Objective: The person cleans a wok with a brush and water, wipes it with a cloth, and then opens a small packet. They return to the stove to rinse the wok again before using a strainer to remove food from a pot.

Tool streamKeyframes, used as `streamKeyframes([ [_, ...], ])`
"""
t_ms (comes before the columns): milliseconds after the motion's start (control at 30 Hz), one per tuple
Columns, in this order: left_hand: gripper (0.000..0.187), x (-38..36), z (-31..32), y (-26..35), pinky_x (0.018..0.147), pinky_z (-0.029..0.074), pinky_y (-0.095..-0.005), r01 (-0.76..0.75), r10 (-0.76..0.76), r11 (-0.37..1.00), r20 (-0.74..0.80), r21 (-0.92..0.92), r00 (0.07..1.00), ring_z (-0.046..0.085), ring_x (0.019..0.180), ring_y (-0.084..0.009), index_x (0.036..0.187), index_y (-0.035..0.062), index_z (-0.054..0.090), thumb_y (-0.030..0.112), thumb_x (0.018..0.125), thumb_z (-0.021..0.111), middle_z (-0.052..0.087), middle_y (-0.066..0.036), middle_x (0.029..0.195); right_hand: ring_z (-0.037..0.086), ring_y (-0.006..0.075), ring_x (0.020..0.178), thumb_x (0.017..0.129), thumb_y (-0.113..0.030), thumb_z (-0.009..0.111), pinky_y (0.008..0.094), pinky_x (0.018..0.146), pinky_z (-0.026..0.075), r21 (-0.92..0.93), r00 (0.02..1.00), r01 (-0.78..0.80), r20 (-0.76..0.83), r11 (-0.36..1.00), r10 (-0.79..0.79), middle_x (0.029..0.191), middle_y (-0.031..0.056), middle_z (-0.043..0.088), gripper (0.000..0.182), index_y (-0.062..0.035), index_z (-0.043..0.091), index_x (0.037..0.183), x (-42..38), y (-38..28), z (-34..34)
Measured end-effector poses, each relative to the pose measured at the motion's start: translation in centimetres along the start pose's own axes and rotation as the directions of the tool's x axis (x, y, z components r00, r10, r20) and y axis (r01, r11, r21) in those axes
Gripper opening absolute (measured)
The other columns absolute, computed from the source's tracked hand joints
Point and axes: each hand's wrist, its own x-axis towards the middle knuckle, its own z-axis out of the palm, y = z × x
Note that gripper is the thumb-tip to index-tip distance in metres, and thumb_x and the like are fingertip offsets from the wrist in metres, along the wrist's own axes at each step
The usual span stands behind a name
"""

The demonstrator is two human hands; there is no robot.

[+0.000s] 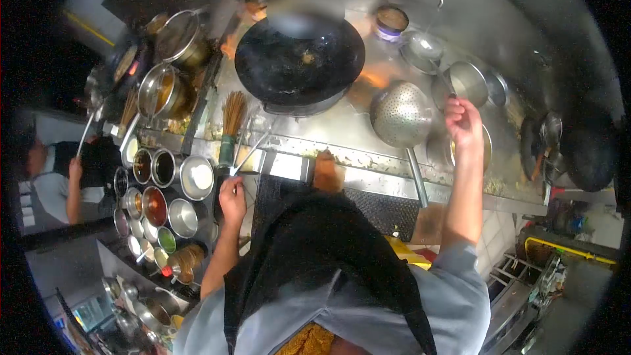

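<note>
My left hand (232, 200) is closed at the near end of thin metal rods (253, 150) that form a V. Whether they join the wok cannot be made out. The black wok (299, 62) sits ahead on the range, with a small bit of something in its bottom. My right hand (463, 121) is closed round the handle of a ladle (422, 49), whose bowl points away from me above the stove top. Left of that hand lies a perforated strainer (399, 115), its handle toward me. A bamboo brush (233, 118) with a green-wrapped handle stands close to my left hand.
Flames (374, 79) show beside the wok. Several seasoning containers (154, 207) and a metal bowl (197, 177) crowd the left side. Pots (161, 92) stand farther back there. A metal pot (467, 84) is beyond my right hand. Another person (75, 181) works at far left.
</note>
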Motion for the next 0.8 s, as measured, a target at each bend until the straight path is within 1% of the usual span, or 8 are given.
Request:
streamKeyframes([
  [233, 0.024, 12.3, 2.2, -7.0, 0.085, 0.048, -0.0456, -0.211, 0.187, 0.962, 0.144, 0.172, 0.972, 0.061, 0.096, -0.0388, 0.104, 0.0012, 0.065, 0.008, 0.082, 0.063, 0.066, -0.020, 0.096, 0.047, 0.0055, 0.056, 0.095, -0.012, 0.054, 0.0196, 0.041, 0.038, -0.082, 0.991, 0.086, 0.113, 0.993, -0.076, 0.080, 0.0016, 0.052, 0.038, 0.0113, 0.048, 0.124, -10.4, 10.6, 7.2],
  [300, 0.056, 14.5, 2.8, -8.5, 0.092, 0.048, -0.0473, -0.086, -0.114, 0.884, 0.389, 0.460, 0.914, 0.059, 0.106, -0.0419, 0.133, 0.0046, 0.051, 0.020, 0.081, 0.064, 0.060, -0.024, 0.115, 0.047, 0.0052, 0.056, 0.095, -0.012, 0.054, 0.0190, 0.040, 0.037, -0.091, 0.993, 0.094, 0.086, 0.991, -0.086, 0.080, 0.0015, 0.052, 0.039, 0.0112, 0.047, 0.126, -11.7, 14.0, 7.7],
  [333, 0.056, 15.4, 3.1, -9.0, 0.092, 0.048, -0.0473, -0.093, -0.108, 0.886, 0.397, 0.455, 0.912, 0.059, 0.106, -0.0419, 0.133, 0.0046, 0.051, 0.020, 0.081, 0.064, 0.060, -0.024, 0.115, 0.047, 0.0050, 0.056, 0.095, -0.012, 0.054, 0.0184, 0.040, 0.037, -0.098, 0.994, 0.094, 0.068, 0.991, -0.088, 0.080, 0.0014, 0.052, 0.040, 0.0112, 0.047, 0.127, -12.3, 15.6, 8.0],
  [400, 0.086, 16.3, 3.9, -9.3, 0.099, 0.046, -0.0465, 0.125, -0.399, 0.858, 0.492, 0.499, 0.774, 0.055, 0.113, -0.0442, 0.152, 0.0092, 0.025, 0.030, 0.080, 0.066, 0.048, -0.027, 0.131, 0.047, 0.0048, 0.053, 0.094, -0.012, 0.055, 0.0180, 0.037, 0.037, -0.044, 0.996, 0.047, 0.074, 0.998, -0.043, 0.080, 0.0020, 0.053, 0.042, 0.0089, 0.047, 0.129, -13.1, 18.8, 8.1],
  [433, 0.097, 16.6, 3.3, -8.2, 0.102, 0.045, -0.0469, 0.072, -0.439, 0.819, 0.540, 0.570, 0.718, 0.055, 0.117, -0.0454, 0.157, 0.0138, 0.005, 0.034, 0.082, 0.064, 0.038, -0.031, 0.141, 0.046, 0.0051, 0.052, 0.094, -0.012, 0.054, 0.0179, 0.036, 0.037, -0.073, 0.997, 0.050, 0.067, 0.996, -0.045, 0.080, 0.0021, 0.053, 0.041, 0.0076, 0.047, 0.129, -13.6, 20.5, 8.7],
  [667, 0.107, 16.7, 4.5, -12.1, 0.099, 0.046, -0.0505, 0.128, -0.453, 0.859, 0.617, 0.496, 0.643, 0.054, 0.119, -0.0487, 0.156, 0.0166, -0.007, 0.036, 0.081, 0.067, 0.030, -0.038, 0.147, 0.048, 0.0084, 0.049, 0.089, -0.009, 0.058, 0.0198, 0.032, 0.037, -0.484, 0.981, 0.062, -0.133, 0.873, -0.143, 0.079, 0.0029, 0.055, 0.046, -0.0036, 0.048, 0.133, -14.2, 27.8, 7.1],
  [767, 0.105, 16.4, 5.1, -14.7, 0.098, 0.046, -0.0512, 0.188, -0.482, 0.851, 0.588, 0.490, 0.650, 0.056, 0.116, -0.0490, 0.156, 0.0153, 0.006, 0.037, 0.077, 0.072, 0.041, -0.037, 0.140, 0.049, 0.0097, 0.050, 0.091, -0.008, 0.058, 0.0217, 0.041, 0.040, -0.850, 0.911, 0.124, -0.107, 0.512, -0.399, 0.083, 0.0071, 0.058, 0.061, -0.0029, 0.034, 0.147, -14.1, 28.3, 4.0],
  [800, 0.099, 15.9, 4.2, -14.9, 0.094, 0.048, -0.0485, 0.211, -0.368, 0.921, 0.549, 0.328, 0.751, 0.059, 0.112, -0.0448, 0.154, 0.0116, 0.014, 0.033, 0.077, 0.072, 0.048, -0.034, 0.134, 0.049, 0.0097, 0.050, 0.091, -0.008, 0.058, 0.0217, 0.041, 0.040, -0.847, 0.910, 0.124, -0.111, 0.517, -0.400, 0.083, 0.0071, 0.058, 0.061, -0.0029, 0.034, 0.147, -14.1, 28.1, 2.8],
])
